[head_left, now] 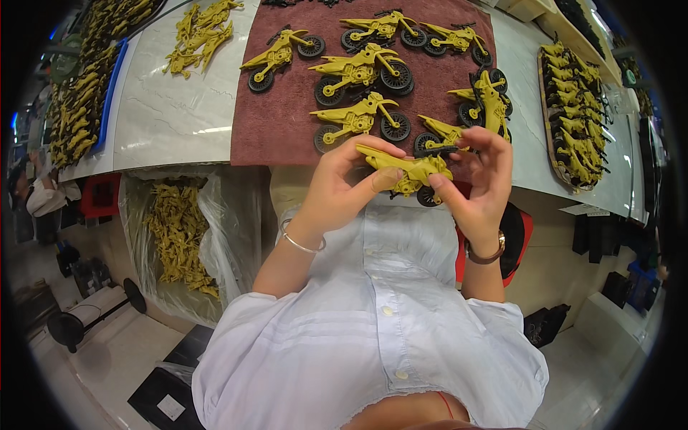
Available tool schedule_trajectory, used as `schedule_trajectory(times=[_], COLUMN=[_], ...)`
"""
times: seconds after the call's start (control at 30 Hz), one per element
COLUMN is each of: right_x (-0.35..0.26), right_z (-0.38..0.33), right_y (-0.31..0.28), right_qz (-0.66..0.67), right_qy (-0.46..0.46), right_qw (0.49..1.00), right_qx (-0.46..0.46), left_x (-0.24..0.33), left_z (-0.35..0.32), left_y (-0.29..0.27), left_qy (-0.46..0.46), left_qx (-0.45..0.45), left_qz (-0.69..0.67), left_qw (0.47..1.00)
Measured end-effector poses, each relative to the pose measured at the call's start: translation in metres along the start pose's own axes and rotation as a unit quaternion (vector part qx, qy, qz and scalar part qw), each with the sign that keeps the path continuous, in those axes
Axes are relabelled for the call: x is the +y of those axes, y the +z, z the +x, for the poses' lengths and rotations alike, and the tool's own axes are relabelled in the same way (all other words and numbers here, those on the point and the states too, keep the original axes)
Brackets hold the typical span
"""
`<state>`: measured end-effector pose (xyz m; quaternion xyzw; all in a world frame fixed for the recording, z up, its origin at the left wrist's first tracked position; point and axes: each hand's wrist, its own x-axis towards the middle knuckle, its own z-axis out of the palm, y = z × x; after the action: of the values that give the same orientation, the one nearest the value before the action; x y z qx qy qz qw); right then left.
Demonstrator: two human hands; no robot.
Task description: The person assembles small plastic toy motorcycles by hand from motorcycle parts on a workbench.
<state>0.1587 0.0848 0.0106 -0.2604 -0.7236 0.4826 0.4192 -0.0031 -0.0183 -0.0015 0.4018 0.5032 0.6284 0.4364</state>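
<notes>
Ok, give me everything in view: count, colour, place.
Table: one, pale grey, ahead
Cloth: one, reddish-brown, on the table
Held toy motorcycle: one, yellow and black, centre
Other toy motorcycles: at least seven, yellow and black, on the cloth
Loose parts: uncountable pile, yellow, table's left
Blue-edged tray: one, blue, far left
Packed tray: one, tan-rimmed, table's right
Clear bag: one, transparent, lower left
Bagged parts: uncountable, yellow, inside it
Unclear object: one, red and black, right, below table
Shirt: one, pale blue, lower centre
Bracelet: one, silver, left wrist
Watch: one, brown-strapped, right wrist
Left hand: one, bare, motorcycle's left
Right hand: one, bare, motorcycle's right
</notes>
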Motion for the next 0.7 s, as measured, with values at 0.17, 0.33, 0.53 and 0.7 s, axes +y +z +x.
schedule_trajectory(times=[0.17, 0.33, 0.53, 0.7], right_x=[0.016, 0.017, 0.017, 0.011], right_z=[-0.001, -0.005, -0.01, -0.012], right_y=[-0.013, -0.002, 0.009, 0.007], right_qz=[0.225, 0.265, 0.37, 0.357], right_qy=[0.244, 0.239, 0.233, 0.245], right_qw=[0.925, 0.927, 0.899, 0.902], right_qx=[-0.185, -0.117, 0.021, -0.017], left_x=[-0.001, -0.01, -0.016, -0.015], left_z=[-0.001, -0.002, -0.008, -0.01], left_y=[0.001, 0.007, 0.009, 0.011], left_qy=[-0.008, -0.04, -0.086, -0.079], left_qx=[-0.042, 0.092, 0.064, 0.091], left_qz=[-0.012, -0.175, -0.165, -0.165], left_qw=[0.999, 0.979, 0.98, 0.979])
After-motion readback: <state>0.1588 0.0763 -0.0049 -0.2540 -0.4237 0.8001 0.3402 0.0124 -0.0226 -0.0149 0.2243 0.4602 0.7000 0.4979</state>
